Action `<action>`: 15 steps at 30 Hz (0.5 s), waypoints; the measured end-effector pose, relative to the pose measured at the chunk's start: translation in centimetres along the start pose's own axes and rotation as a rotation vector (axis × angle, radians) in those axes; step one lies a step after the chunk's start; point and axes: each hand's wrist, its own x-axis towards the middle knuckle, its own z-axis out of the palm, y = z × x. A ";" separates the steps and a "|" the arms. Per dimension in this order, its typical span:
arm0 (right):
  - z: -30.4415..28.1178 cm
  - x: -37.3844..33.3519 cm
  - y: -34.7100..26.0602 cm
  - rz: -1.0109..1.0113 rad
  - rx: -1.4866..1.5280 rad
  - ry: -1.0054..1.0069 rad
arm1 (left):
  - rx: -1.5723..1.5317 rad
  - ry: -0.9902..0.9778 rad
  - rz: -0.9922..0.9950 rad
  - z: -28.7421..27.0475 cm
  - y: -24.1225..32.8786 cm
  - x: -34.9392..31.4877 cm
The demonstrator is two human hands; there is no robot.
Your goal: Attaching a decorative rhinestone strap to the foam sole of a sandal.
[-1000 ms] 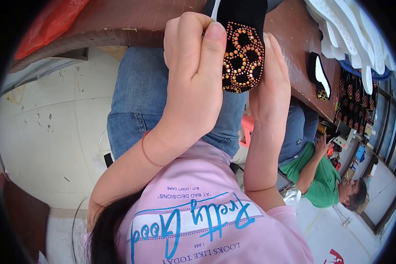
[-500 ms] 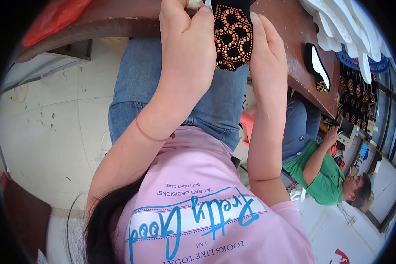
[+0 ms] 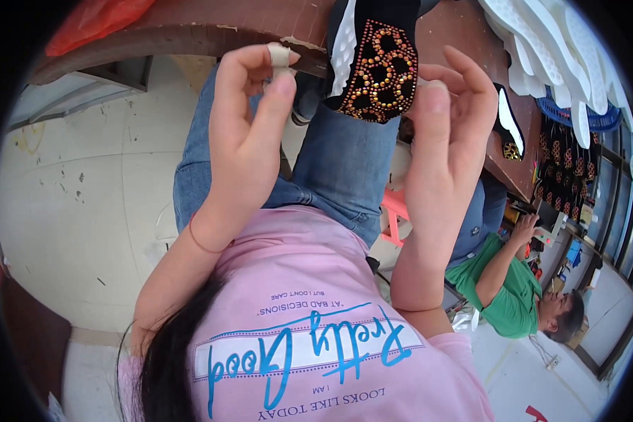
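Note:
A black slipper upper (image 3: 383, 74) studded with orange and gold rhinestones juts over the table's near edge, a white dimpled sole piece (image 3: 342, 53) along its left side. My left hand (image 3: 250, 126) is to the left of it, clear of the slipper, fingers bent and thumb apart from them. Beige tape (image 3: 280, 55) wraps one of its fingers. Close at the slipper's right edge, my right hand (image 3: 446, 133) has its thumb up and its fingers spread; whether a fingertip touches the fabric is hidden.
Brown table (image 3: 464, 42) ahead, with another black slipper piece (image 3: 508, 123) at its right. White soles (image 3: 541, 49) are piled beside a blue basket (image 3: 598, 116). Red plastic (image 3: 95, 24) covers the far left. A person in green (image 3: 503, 281) works at right, near a pink stool (image 3: 395, 211).
Both hands have let go of the slipper and moved apart, the left hand going left and the right hand going right. The slipper's white sole side now shows.

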 end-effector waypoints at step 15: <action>-3.3 3.9 -1.6 0.372 0.096 -0.028 | 0.355 -0.141 0.514 1.5 1.8 1.7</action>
